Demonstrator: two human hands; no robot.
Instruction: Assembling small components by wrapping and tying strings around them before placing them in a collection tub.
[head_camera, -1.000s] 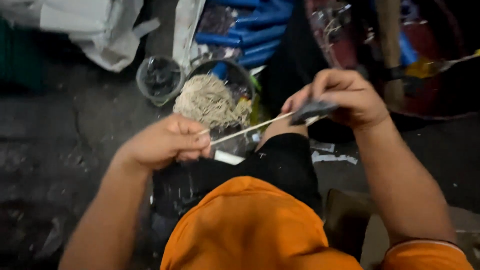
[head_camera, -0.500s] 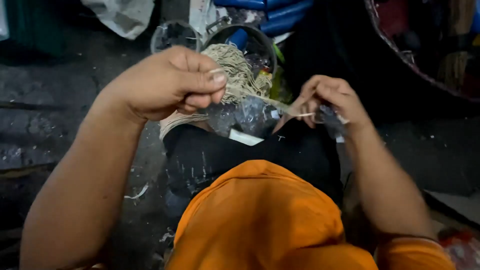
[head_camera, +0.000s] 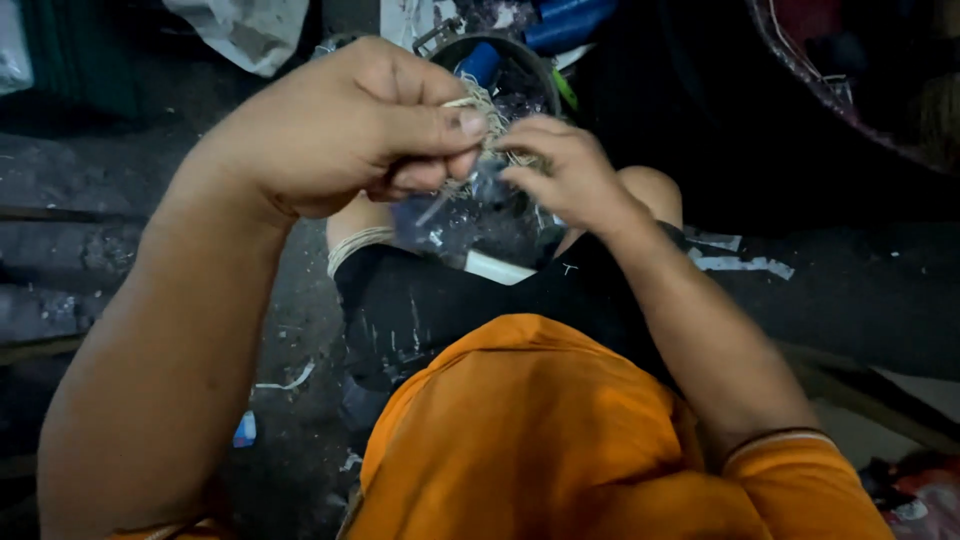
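At far left, a crumpled white plastic bag (head_camera: 245, 30) lies on the dark, littered floor (head_camera: 90, 200), well apart from my work. My left hand (head_camera: 345, 130) is raised close to the camera, closed, with thumb and forefinger pinching a bundle of pale straw-coloured fibres (head_camera: 487, 115); a loop of the same pale fibre (head_camera: 355, 245) hangs down beside my knee. Just right of it, my right hand (head_camera: 565, 170) meets the left, its fingertips closed on the other end of the same bundle, so the fibres sit between both hands, held above my lap. Directly behind and below the hands stands a dark round bucket (head_camera: 535, 65); inside it I can make out a blue piece and a green piece among a tangle of scraps, though the dim light hides what they are. Under the hands, something clear and plastic-looking (head_camera: 470, 215) rests on my black shorts (head_camera: 440, 300). My orange shirt (head_camera: 560, 440) fills the foreground. At far right, the rim of a large dark basin (head_camera: 800, 80) curves out of view.
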